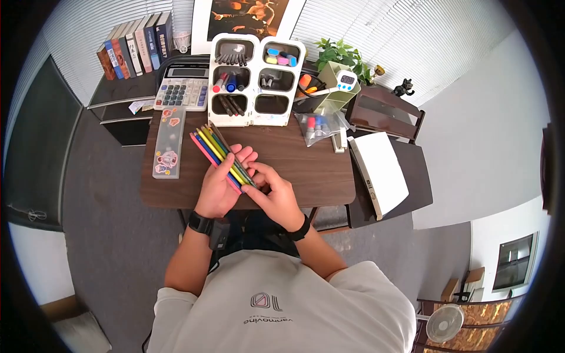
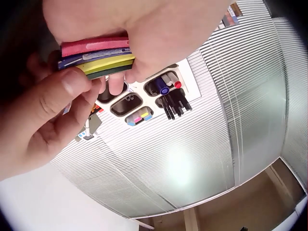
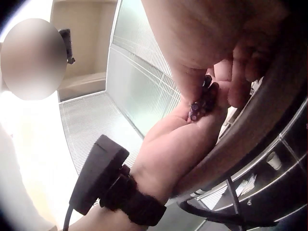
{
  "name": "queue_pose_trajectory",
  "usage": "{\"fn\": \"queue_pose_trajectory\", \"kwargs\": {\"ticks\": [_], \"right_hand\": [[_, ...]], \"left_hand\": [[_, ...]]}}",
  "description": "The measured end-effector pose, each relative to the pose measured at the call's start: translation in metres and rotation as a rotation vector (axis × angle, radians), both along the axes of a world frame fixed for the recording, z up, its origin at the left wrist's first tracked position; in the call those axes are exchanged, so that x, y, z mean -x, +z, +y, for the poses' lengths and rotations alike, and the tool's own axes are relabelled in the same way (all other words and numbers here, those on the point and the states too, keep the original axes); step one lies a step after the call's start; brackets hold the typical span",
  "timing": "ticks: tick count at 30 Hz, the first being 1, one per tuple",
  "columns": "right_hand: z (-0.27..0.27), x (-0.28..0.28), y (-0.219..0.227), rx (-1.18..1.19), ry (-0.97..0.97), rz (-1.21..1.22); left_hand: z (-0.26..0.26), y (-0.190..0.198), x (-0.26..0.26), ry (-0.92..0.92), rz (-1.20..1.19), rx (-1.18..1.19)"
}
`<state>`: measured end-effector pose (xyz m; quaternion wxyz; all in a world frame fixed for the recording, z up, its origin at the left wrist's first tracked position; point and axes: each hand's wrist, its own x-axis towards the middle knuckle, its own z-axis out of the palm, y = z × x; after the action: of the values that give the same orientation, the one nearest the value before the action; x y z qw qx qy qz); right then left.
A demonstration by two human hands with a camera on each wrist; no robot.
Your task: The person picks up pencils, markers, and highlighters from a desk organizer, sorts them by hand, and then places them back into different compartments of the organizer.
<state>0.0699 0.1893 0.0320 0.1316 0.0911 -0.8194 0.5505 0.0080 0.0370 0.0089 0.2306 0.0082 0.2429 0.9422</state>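
Observation:
A bundle of colored pencils, with pink, blue, yellow, green and brown ones among them, lies slantwise across my left palm above the near part of the desk. My left hand holds it with the thumb laid over the top. At the lower end my right hand pinches the pencils between thumb and fingers. Up close in the left wrist view, pink, blue, yellow and dark green barrels lie side by side. Their dark ends poke out between both hands in the right wrist view.
A white desk organizer with pens, markers and highlighters stands at the back of the desk. Left of it are a calculator and a clear pencil case with stickers. A plastic bag and a white binder lie right.

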Motion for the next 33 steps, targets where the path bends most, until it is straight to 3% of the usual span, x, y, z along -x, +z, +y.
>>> {"fn": "queue_pose_trajectory", "kwargs": {"ticks": [11, 19, 21, 23, 29, 32, 33], "right_hand": [[0.000, -0.003, -0.006, 0.013, -0.027, 0.060], [0.008, -0.005, -0.017, 0.204, -0.121, 0.069], [0.019, -0.001, -0.023, 0.594, -0.124, 0.106], [0.026, 0.000, -0.024, 0.765, -0.247, 0.187], [0.041, 0.007, -0.014, 0.754, -0.260, 0.260], [0.044, 0.035, 0.005, 0.335, -0.265, 0.233], [0.044, 0.045, 0.013, 0.338, -0.268, 0.232]], "left_hand": [[0.002, -0.015, 0.002, 0.063, 0.089, 0.022], [0.003, -0.018, 0.010, 0.075, 0.024, 0.063], [0.005, -0.013, 0.009, 0.087, -0.002, 0.068], [0.003, -0.014, 0.011, 0.071, 0.012, 0.069], [0.003, -0.008, 0.009, 0.051, -0.029, 0.065], [0.001, -0.010, 0.010, 0.032, -0.023, 0.048], [0.001, -0.012, 0.011, 0.017, -0.025, 0.022]]}}
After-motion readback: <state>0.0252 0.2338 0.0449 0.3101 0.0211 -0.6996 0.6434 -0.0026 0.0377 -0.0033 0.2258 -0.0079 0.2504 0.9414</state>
